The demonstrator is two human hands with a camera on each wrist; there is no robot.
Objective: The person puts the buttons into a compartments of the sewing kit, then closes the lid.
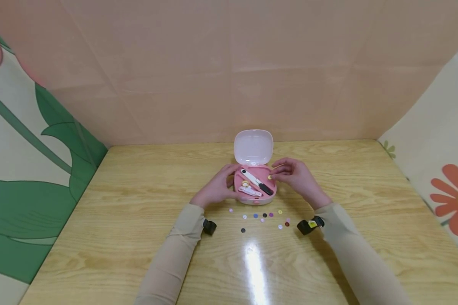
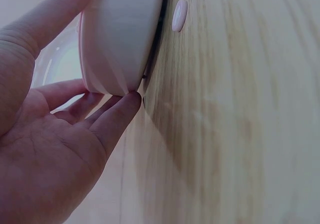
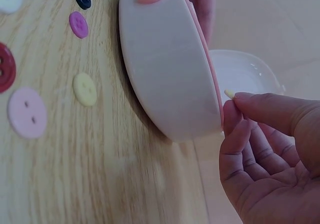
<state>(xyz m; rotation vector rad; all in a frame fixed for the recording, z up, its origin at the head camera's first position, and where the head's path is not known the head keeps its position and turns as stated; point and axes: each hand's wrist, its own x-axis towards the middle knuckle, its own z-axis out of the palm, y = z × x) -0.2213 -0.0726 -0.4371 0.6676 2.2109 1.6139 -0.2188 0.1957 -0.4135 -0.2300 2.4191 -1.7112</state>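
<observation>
A small pink-and-white box (image 1: 256,202) stands on the table with its lid (image 1: 253,147) raised at the back. In its pink tray lie a long white tool with a black end (image 1: 257,182), a small white item (image 1: 250,191) and a round gold-coloured piece (image 1: 245,183). My left hand (image 1: 218,184) holds the box's left side between thumb and fingers, also seen from the side as the hand (image 2: 60,129) in the left wrist view. Over the tray's right edge, my right hand (image 1: 295,176) pinches a small yellow button (image 3: 229,93) between thumb and index finger.
Several loose buttons lie in front of the box, among them a yellow button (image 3: 85,90), a pink button (image 3: 27,112), a red button (image 3: 6,67) and a magenta button (image 3: 78,25). A pinkish wall covering (image 1: 229,76) rises behind the wooden table (image 1: 145,190).
</observation>
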